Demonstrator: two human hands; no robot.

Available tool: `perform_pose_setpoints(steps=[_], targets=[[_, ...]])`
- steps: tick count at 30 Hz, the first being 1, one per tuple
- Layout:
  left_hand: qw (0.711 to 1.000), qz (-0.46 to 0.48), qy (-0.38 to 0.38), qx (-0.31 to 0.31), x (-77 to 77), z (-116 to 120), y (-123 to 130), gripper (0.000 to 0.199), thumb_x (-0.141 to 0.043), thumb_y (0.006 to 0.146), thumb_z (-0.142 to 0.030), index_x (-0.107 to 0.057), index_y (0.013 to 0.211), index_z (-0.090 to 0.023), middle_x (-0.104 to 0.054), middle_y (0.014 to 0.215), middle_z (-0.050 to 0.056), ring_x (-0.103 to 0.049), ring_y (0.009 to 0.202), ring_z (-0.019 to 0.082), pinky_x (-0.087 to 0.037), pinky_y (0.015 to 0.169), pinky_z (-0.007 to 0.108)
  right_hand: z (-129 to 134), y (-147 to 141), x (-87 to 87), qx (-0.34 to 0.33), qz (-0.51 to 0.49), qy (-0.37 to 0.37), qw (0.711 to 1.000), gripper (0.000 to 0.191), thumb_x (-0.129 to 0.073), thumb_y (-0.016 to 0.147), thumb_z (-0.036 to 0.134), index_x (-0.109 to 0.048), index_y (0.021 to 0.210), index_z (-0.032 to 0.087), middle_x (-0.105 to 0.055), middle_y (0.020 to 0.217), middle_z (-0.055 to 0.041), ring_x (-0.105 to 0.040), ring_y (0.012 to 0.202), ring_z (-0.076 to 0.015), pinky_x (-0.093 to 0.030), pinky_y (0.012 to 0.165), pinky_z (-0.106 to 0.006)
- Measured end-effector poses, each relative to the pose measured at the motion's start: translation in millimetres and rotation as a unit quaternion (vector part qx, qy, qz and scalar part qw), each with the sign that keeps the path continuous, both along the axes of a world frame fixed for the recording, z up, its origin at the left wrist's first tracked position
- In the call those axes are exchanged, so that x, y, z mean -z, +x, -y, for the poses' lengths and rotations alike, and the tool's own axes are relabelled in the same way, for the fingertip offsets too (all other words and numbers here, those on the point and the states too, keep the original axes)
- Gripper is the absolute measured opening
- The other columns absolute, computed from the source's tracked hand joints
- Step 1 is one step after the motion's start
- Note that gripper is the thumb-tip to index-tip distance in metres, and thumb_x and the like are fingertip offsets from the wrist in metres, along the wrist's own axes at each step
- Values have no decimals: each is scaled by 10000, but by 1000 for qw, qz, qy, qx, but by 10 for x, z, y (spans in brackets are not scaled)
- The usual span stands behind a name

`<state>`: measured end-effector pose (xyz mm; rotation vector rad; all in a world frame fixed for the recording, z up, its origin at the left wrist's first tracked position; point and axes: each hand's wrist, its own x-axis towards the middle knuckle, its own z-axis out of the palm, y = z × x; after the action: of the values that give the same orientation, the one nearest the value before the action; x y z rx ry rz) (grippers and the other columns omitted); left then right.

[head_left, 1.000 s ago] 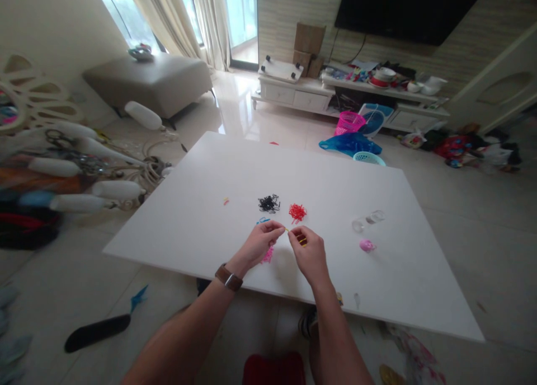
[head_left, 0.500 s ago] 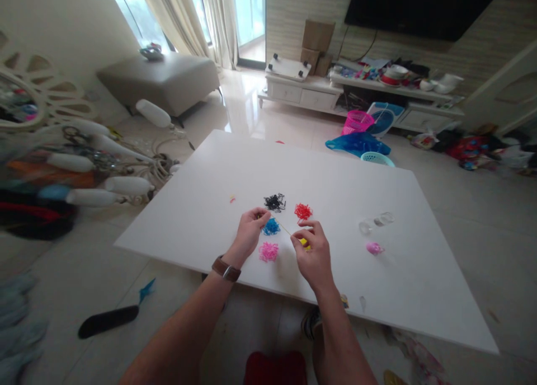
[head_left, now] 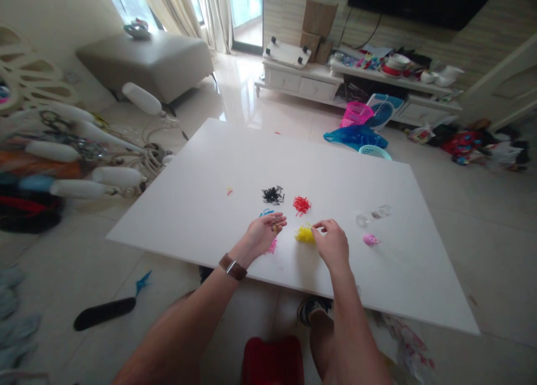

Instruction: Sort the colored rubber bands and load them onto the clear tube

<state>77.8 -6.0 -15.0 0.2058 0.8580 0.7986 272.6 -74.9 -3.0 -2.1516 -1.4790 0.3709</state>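
Observation:
My left hand [head_left: 262, 232] is turned palm up over the blue and pink piles, its fingers stretched out, with small yellow rubber bands [head_left: 274, 227] lying in it. Thumb and forefinger of my right hand [head_left: 331, 240] pinch a yellow rubber band at the edge of the yellow pile [head_left: 304, 234]. Black rubber bands [head_left: 273, 195] and red rubber bands [head_left: 302, 205] lie in heaps beyond the hands. Partly hidden by my left hand are blue rubber bands [head_left: 265, 212] and pink rubber bands [head_left: 272, 246].
On the right of the white table [head_left: 235, 155] lie a clear container [head_left: 363, 220], its clear cylindrical part, and a small pink object [head_left: 370, 239]. Tiny coloured scraps [head_left: 229, 191] are at left. A red stool [head_left: 272, 361] stands below the near edge.
A thin yellow band was stretched between both hands; now they are apart. My left hand has turned palm up, and my right hand has moved right, uncovering the yellow pile.

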Motion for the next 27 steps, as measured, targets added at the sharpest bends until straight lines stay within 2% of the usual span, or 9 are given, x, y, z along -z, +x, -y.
perform_pose_setpoints(steps=[4,8,11,14,16,19,24,27], targets=[[999,32,-19,-15,-46,-15,12,125,-569,835,-81,-683,885,-88,-705,1109,199,-689,1045,222,-550,907,293,24,89,151,-6,51,-66,997,129,-599,842,270,-704,770,250,-666,899,-40,-597,806,-211,-365,626,-305],[998,59,-16,-5,-102,-11,20,155,-546,874,-129,-688,905,-76,-686,1194,229,-677,1126,251,-536,991,324,42,143,238,-12,96,-73,993,137,-614,837,272,-729,774,231,-667,894,-86,-588,825,-239,-401,650,-327],[998,61,-15,2,-138,11,10,173,-538,881,-141,-689,915,-64,-678,1213,237,-667,1157,265,-524,1026,337,18,54,159,-28,93,-3,995,167,-604,862,268,-736,927,189,-663,956,-123,-595,900,-264,-456,754,-367],[999,47,3,7,-160,48,5,191,-544,823,-54,-691,945,-66,-686,1210,224,-652,1192,266,-500,1066,357,-18,-200,0,-129,5,88,988,212,-550,930,261,-686,1071,182,-650,1005,-98,-605,912,-232,-473,846,-366],[999,38,18,13,-164,69,11,284,-530,759,26,-695,970,-66,-693,1210,215,-646,1206,255,-474,1093,359,-29,-401,-83,-184,-52,101,976,137,-581,937,283,-684,971,199,-641,926,-62,-601,837,-205,-477,795,-337],[999,27,30,19,-150,82,30,364,-519,711,70,-710,992,-61,-704,1201,210,-654,1191,245,-447,1113,350,-31,-626,-116,-211,-79,99,969,84,-645,904,268,-666,848,209,-628,878,-45,-596,838,-205,-466,776,-327],[999,25,46,9,-117,87,56,342,-533,702,56,-736,952,-57,-728,1137,210,-678,1133,246,-441,1111,361,-48,-723,-61,-184,-109,94,972,108,-592,895,159,-646,816,209,-622,857,-29,-580,817,-188,-447,749,-313],[998,19,53,12,-120,98,57,341,-537,696,53,-738,948,-57,-728,1136,206,-686,1100,243,-443,1103,367,-66,-736,-62,-152,-116,83,978,129,-615,871,165,-609,749,207,-605,798,-9,-555,757,-174,-428,717,-304]])
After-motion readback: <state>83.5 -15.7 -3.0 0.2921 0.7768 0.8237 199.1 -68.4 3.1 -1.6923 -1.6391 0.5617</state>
